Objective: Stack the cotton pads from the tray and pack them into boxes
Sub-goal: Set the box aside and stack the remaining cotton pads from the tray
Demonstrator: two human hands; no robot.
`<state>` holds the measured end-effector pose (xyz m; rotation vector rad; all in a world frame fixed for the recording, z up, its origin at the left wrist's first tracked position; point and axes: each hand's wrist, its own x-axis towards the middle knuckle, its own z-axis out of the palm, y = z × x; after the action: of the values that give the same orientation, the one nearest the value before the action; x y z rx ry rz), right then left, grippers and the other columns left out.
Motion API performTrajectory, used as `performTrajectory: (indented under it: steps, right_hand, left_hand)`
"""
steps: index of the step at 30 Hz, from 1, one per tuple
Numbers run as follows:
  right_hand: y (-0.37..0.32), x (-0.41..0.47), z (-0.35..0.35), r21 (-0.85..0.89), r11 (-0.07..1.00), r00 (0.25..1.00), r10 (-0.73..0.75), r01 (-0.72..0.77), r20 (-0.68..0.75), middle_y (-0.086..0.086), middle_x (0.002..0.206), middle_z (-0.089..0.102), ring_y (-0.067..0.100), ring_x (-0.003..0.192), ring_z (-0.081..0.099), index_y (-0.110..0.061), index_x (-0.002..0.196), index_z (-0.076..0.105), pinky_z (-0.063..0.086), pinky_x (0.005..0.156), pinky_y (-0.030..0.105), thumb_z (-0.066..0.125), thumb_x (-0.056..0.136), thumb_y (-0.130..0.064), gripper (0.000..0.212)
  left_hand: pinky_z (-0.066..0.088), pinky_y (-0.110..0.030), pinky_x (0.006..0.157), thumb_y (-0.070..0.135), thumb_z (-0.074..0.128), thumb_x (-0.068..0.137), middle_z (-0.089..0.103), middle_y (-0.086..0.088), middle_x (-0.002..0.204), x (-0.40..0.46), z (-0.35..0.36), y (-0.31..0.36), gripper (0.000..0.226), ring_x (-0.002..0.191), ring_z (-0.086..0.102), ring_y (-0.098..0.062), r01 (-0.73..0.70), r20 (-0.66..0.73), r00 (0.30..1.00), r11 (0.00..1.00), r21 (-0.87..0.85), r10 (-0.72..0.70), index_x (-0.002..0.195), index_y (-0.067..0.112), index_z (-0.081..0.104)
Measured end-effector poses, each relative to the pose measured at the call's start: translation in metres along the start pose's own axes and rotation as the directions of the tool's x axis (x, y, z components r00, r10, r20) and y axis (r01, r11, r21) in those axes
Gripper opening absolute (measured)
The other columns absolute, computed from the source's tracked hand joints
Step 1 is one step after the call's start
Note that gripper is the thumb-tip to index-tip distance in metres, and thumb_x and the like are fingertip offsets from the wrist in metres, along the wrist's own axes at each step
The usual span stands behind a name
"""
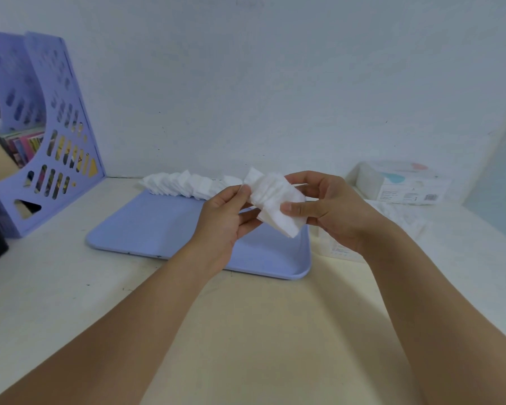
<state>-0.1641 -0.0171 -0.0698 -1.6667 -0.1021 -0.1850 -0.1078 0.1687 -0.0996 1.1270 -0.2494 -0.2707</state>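
Cotton pads (275,200), a fanned bunch, are held above the blue tray (158,226), left hand (225,217) pinching at nine o'clock, right hand (324,209) gripping at three. Stacking step; next, square them for the box (403,185) at two o'clock.

No text can be read. The box (403,182), well to the right of the right hand's fingers (301,210), bears small dark print on its front face and pink and teal shapes on top, all too blurred to make out. The book spines in the file rack (56,135), far left of the left hand's fingers, are likewise illegible.
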Motion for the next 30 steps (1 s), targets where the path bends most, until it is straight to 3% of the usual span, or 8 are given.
performTrajectory:
  steps: [5,12,16,18,21,26,30]
  right_hand:
    - [-0.013,-0.006,-0.007,0.124,0.992,0.997,-0.034,0.024,0.071,0.015,0.111,0.074,0.026,0.102,0.073,-0.009,0.119,0.067,0.06,0.08,0.032,0.076,0.074,0.0,0.047]
    - [-0.002,-0.001,-0.001,0.053,0.999,0.998,-0.01,0.007,0.066,0.016,0.115,0.074,0.031,0.11,0.071,-0.006,0.123,0.067,0.059,0.09,0.038,0.073,0.084,0.004,0.04]
    - [-0.004,-0.003,-0.003,-0.047,0.999,0.998,-0.016,0.019,0.066,0.011,0.114,0.075,0.026,0.109,0.071,-0.008,0.121,0.069,0.058,0.094,0.038,0.072,0.086,0.003,0.037]
    - [-0.005,-0.004,-0.001,-0.093,0.996,0.998,-0.009,0.015,0.059,0.009,0.112,0.076,0.024,0.107,0.072,-0.009,0.12,0.071,0.059,0.093,0.035,0.072,0.085,0.005,0.037]
    - [-0.006,-0.003,0.002,-0.092,0.996,1.0,-0.003,0.002,-0.004,0.01,0.113,0.075,0.024,0.105,0.072,-0.014,0.121,0.07,0.06,0.088,0.032,0.078,0.079,0.005,0.047]
    - [-0.007,-0.003,0.003,-0.161,0.987,0.991,-0.021,0.0,-0.13,0.005,0.104,0.07,0.004,0.08,0.071,-0.013,0.117,0.071,0.056,0.07,0.018,0.087,0.071,0.0,0.05]
    - [-0.007,-0.003,0.002,-0.213,0.977,0.981,-0.034,-0.008,-0.193,0.003,0.098,0.065,0.001,0.066,0.065,-0.01,0.111,0.073,0.054,0.064,0.015,0.09,0.068,-0.002,0.047]
  left_hand:
    - [0.061,-0.031,0.084,0.02,0.058,0.102,0.074,-0.012,0.116,0.002,-0.001,-0.001,0.02,0.105,0.073,-0.025,-0.043,-0.08,0.996,0.999,0.029,0.045,0.113,0.01,0.072]
    - [0.06,-0.032,0.088,0.011,0.054,0.102,0.075,-0.01,0.115,-0.003,0.005,-0.001,0.026,0.103,0.073,-0.021,0.01,0.082,0.997,1.0,0.01,-0.011,0.121,0.006,0.07]
    - [0.062,-0.034,0.079,0.021,0.055,0.101,0.077,-0.01,0.103,-0.004,0.006,0.003,0.023,0.093,0.075,-0.023,0.047,0.057,0.997,0.999,-0.017,-0.046,0.111,0.008,0.071]
    - [0.062,-0.035,0.076,0.03,0.06,0.098,0.077,-0.006,0.095,-0.005,0.007,0.004,0.022,0.088,0.076,-0.023,0.048,0.043,0.998,0.998,0.039,-0.05,0.102,0.012,0.072]
    - [0.062,-0.033,0.076,0.027,0.065,0.097,0.078,-0.006,0.094,-0.003,0.006,0.001,0.019,0.09,0.075,-0.024,0.028,0.019,0.999,0.993,0.111,-0.03,0.097,0.01,0.072]
    - [0.061,-0.03,0.08,0.024,0.058,0.102,0.077,-0.01,0.105,-0.001,0.005,-0.003,0.024,0.097,0.075,-0.022,0.056,-0.011,0.998,0.996,0.073,-0.055,0.107,0.004,0.071]
    - [0.06,-0.028,0.086,0.024,0.054,0.104,0.077,-0.009,0.108,-0.001,0.006,-0.007,0.027,0.099,0.075,-0.02,0.04,-0.014,0.999,0.994,0.105,-0.039,0.109,0.003,0.069]
